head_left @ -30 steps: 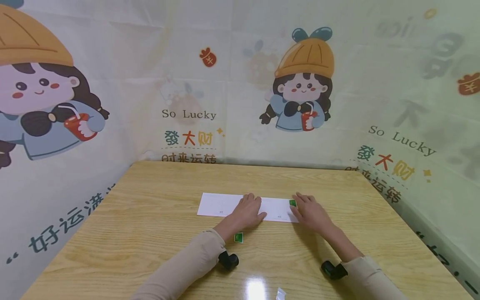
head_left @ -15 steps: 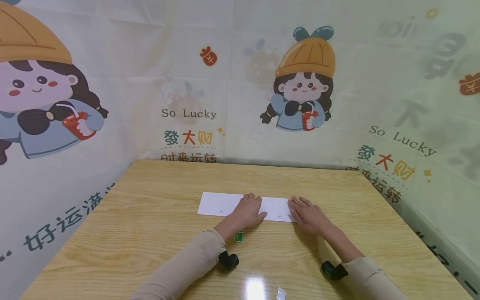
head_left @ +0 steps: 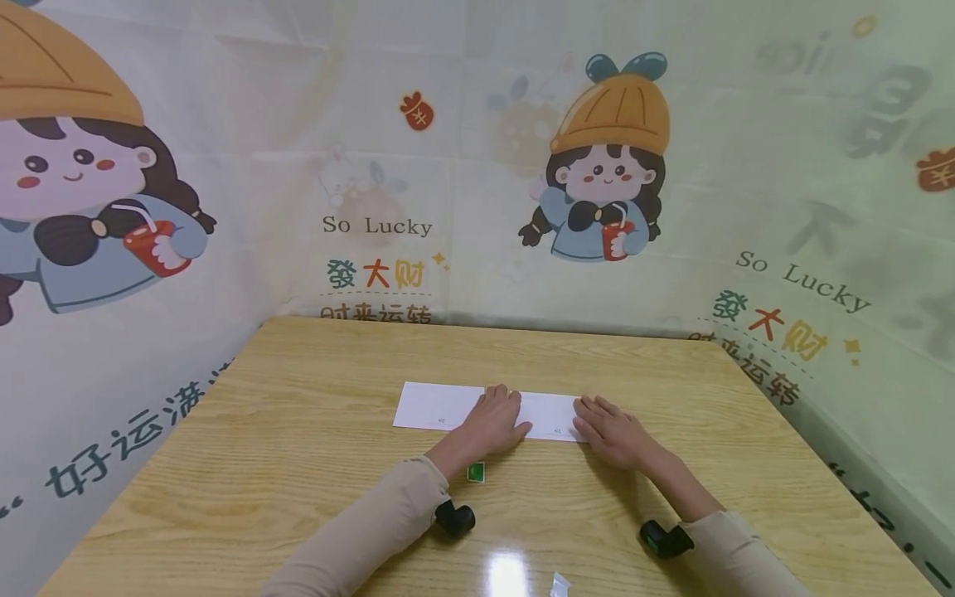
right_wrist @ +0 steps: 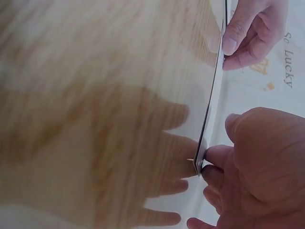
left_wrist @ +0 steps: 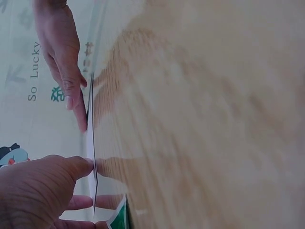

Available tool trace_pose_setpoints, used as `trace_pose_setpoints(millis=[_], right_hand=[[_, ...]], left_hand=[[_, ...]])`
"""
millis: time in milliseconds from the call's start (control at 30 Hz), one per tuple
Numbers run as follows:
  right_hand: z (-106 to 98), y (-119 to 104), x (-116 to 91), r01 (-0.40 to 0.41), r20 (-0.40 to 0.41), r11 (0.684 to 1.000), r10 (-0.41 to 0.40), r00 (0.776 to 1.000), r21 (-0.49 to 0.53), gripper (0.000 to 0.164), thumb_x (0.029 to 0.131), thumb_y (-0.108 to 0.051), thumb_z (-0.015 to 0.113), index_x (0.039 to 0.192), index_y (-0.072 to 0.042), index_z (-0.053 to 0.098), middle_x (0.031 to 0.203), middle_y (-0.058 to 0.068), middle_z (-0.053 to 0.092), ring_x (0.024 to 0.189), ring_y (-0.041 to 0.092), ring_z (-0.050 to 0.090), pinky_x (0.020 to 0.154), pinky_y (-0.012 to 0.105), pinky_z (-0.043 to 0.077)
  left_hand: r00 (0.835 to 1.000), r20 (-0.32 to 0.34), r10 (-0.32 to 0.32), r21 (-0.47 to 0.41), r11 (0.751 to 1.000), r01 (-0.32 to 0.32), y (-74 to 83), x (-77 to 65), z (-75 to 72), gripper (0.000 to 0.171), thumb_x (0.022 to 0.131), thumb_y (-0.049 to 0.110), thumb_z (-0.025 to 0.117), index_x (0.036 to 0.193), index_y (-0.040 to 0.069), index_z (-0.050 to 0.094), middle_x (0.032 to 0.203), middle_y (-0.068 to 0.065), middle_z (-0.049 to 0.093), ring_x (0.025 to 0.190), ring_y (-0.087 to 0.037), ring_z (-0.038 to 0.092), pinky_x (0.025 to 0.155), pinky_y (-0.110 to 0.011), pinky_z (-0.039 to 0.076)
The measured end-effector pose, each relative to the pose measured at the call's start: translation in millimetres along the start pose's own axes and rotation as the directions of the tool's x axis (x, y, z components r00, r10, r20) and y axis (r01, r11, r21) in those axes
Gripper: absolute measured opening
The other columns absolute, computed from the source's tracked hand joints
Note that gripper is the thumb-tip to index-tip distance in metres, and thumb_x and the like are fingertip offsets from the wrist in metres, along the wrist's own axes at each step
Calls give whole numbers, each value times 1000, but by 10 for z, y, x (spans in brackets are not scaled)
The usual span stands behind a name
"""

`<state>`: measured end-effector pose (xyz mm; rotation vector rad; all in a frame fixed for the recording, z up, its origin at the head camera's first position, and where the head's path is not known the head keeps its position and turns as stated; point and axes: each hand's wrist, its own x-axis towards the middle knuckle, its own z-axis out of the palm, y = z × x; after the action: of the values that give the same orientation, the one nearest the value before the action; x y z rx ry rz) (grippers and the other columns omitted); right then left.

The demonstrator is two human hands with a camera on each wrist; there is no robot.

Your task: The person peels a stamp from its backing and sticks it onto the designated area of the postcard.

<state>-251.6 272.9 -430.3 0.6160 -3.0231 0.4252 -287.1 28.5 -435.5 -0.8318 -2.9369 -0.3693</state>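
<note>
- A long, flat, paper-like white strip (head_left: 548,416) is pressed near its middle by the left hand (head_left: 492,419), fingers extended.
- Its right end is covered by the right hand (head_left: 613,431), fingers likewise outstretched.
- Beside the left wrist, a small pale-edged green square (head_left: 476,472) is seen on the glossy, wood-grained table (head_left: 298,464).

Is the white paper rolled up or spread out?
Spread out: the white paper is a long strip, the left hand across it.
</note>
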Motion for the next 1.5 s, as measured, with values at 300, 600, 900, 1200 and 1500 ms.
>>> trace_pose_setpoints(millis=[300,600,900,1200,1500], right_hand=[[100,126,19,-28,16,999,28,999,-24,60,111,-35,36,153,7,38,158,29,35,149,50,26,110,72,27],[54,35,-16,-24,42,999,26,999,-30,62,111,-39,37,153,7,37,159,29,34,150,50,23,111,74,23],[5,-37,-9,-59,89,998,57,994,9,59,111,-35,37,153,6,37,160,30,32,151,50,20,112,75,18],[152,150,17,-57,76,998,54,996,28,70,110,-50,29,156,4,34,162,29,28,152,49,18,111,77,18],[78,93,-24,-45,71,998,42,997,53,63,112,-42,31,155,4,35,160,33,27,149,54,19,112,74,21]], left_hand=[[1000,-3,1,17,1000,-1,12,9,4,49,102,39,62,130,-2,60,119,-16,59,123,-32,55,103,-42,47],[1000,3,0,26,1000,0,19,4,13,50,102,39,62,131,-2,60,121,-17,60,124,-32,55,103,-43,47],[1000,1,1,33,999,-1,39,-14,-9,48,102,38,62,129,-2,61,120,-17,60,124,-32,55,103,-42,47],[1000,-4,11,60,998,-10,37,-18,21,50,102,40,61,130,-2,61,121,-18,61,124,-32,55,104,-42,47],[1000,2,5,62,998,-5,38,-20,12,51,103,40,60,132,-2,60,124,-18,61,126,-32,55,106,-42,46]])
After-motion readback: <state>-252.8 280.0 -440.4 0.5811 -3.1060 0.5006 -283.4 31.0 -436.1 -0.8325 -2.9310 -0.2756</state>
